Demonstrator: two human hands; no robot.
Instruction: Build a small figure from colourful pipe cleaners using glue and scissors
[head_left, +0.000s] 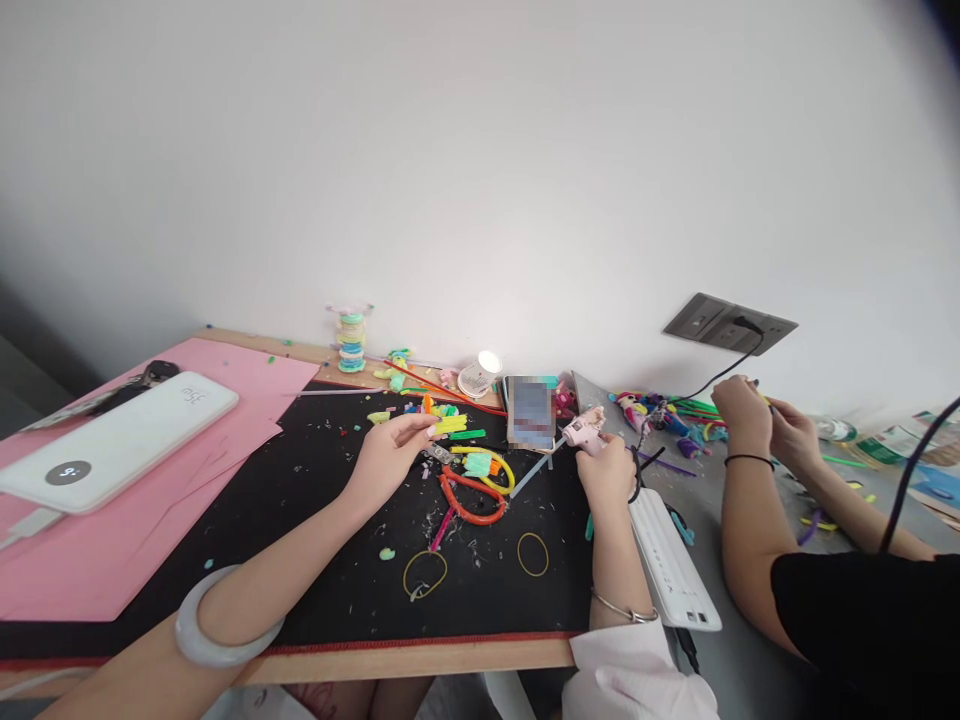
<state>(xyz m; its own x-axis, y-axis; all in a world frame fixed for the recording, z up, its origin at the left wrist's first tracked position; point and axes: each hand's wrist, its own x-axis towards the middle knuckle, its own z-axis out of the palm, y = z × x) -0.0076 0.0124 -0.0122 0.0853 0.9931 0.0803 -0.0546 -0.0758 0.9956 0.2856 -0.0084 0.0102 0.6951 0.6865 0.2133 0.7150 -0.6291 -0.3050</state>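
At the left end of the table, pink paper (187,510) supports a white power bank (142,430), display upward, an orientation that presumably keeps its readout legible. A black mat (322,600) lies to the right, probably to protect the tabletop from glue and scraps. Above it, the left hand (394,450) holds thumb and fingers close together at the yellow strips (451,426); I cannot tell from here whether it pinches one or only touches. An orange-red loop (481,518) lies on the mat just below, within easy reach. Behind, a phone-like device (531,415) stands tilted, apparently so that its screen faces the worker. The right hand (606,470) is closed around the handle of a pink glue gun (585,432), near the mat's right edge. A translucent stick (538,468) extends from the gun toward the lower left; the gun's other end faces away from the left hand, which likely keeps heat clear of those fingers. Beside the right forearm lies a second power bank (675,560). At far right, a co-worker's hands (742,412) work close together.
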